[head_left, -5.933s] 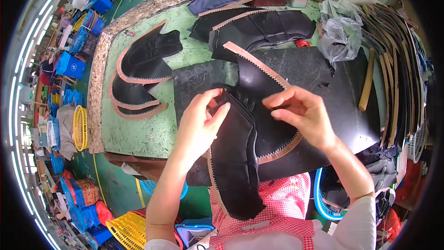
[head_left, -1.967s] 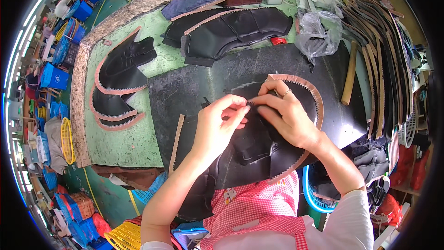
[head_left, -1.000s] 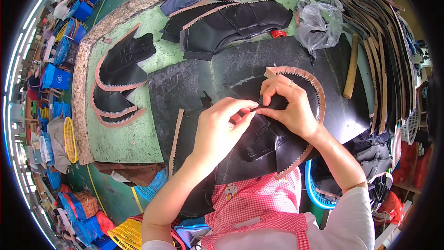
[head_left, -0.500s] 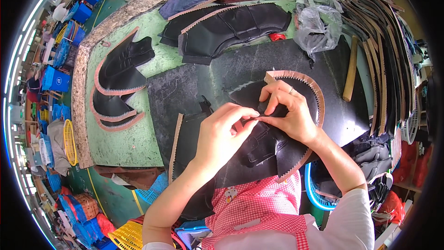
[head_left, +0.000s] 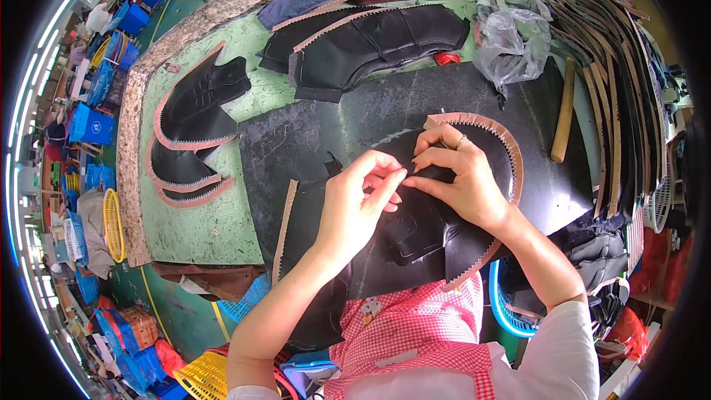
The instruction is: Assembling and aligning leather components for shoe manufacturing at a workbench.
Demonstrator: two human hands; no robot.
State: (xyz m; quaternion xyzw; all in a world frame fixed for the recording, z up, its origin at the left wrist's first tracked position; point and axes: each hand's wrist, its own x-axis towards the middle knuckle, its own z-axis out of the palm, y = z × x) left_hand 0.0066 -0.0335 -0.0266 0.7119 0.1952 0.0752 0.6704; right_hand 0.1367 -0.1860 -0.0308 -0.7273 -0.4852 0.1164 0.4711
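Observation:
In front of me a black leather shoe upper (head_left: pixel 468 246) lies over a dark board, its curved rim edged with a pinkish-tan notched strip. Both hands meet over its inner edge. My left hand (head_left: pixel 357 204) is closed in a pinch, thumb against fingertips; whatever sits between them is too small to make out. Close against it, my right hand (head_left: pixel 468 181) pinches a dark part of the upper between thumb and fingers. Beside my left forearm lies another black leather piece (head_left: pixel 302 211) with a tan notched edge, partly covered by the arm.
The dark board (head_left: pixel 278 144) rests on a worn green table (head_left: pixel 200 233). Stacked uppers (head_left: pixel 204 107) lie left, more leather pieces (head_left: pixel 385 44) at the back. A clear plastic bag (head_left: pixel 511 41), a wooden handle (head_left: pixel 563 111) and many hanging-edge strips (head_left: pixel 615 96) stand right.
My left hand has shifted slightly up and its fingers have curled in more. The right fingers have drawn closer together. The head view has moved a little.

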